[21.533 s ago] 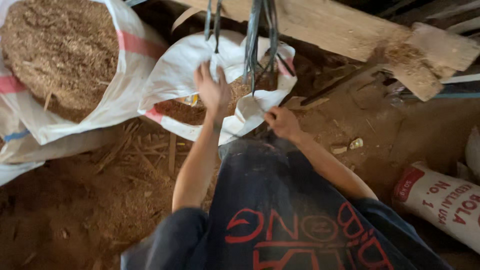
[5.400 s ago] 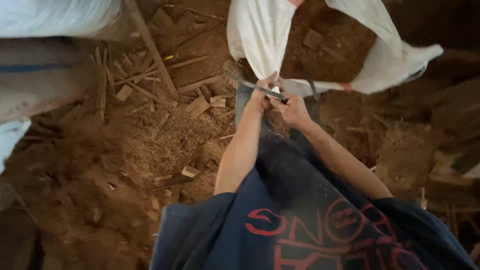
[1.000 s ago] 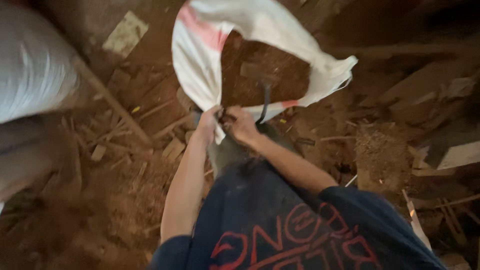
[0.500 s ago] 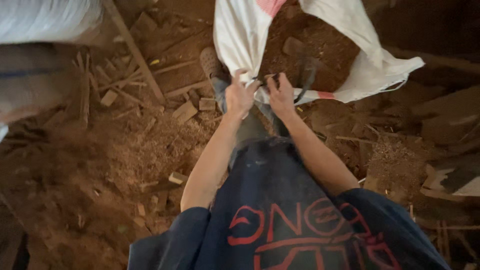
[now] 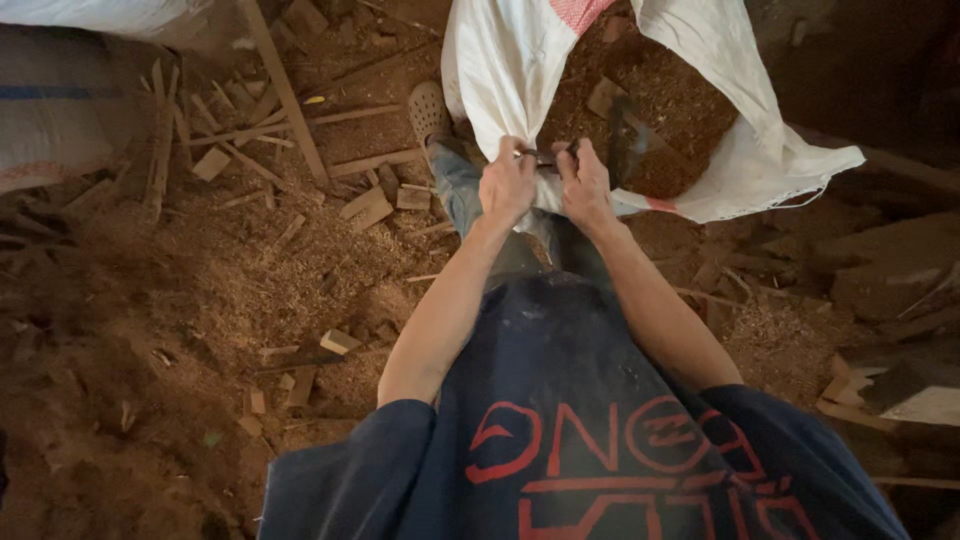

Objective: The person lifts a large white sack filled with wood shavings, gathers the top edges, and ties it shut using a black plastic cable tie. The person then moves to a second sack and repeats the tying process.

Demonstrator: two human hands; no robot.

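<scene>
Both hands, left hand [image 5: 507, 182] and right hand [image 5: 583, 184], grip clamped on the rim of a white woven sack [image 5: 500, 70] holding sawdust [image 5: 670, 100]. A slipping rim could likely spill it onto the littered floor [image 5: 200, 300].

Sawdust-covered dirt floor [image 5: 200, 300], scattered wood offcuts [image 5: 370, 205] (mostly short blocks), dim warm light

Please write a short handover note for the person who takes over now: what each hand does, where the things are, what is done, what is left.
Left hand and right hand: both grip the near rim of the white sack, held open.
Sack: on the floor ahead, partly filled with sawdust and wood pieces.
Loose wood scraps lie on the floor to the left.
Done: sack partly filled. Left: mouth not yet closed.
</scene>
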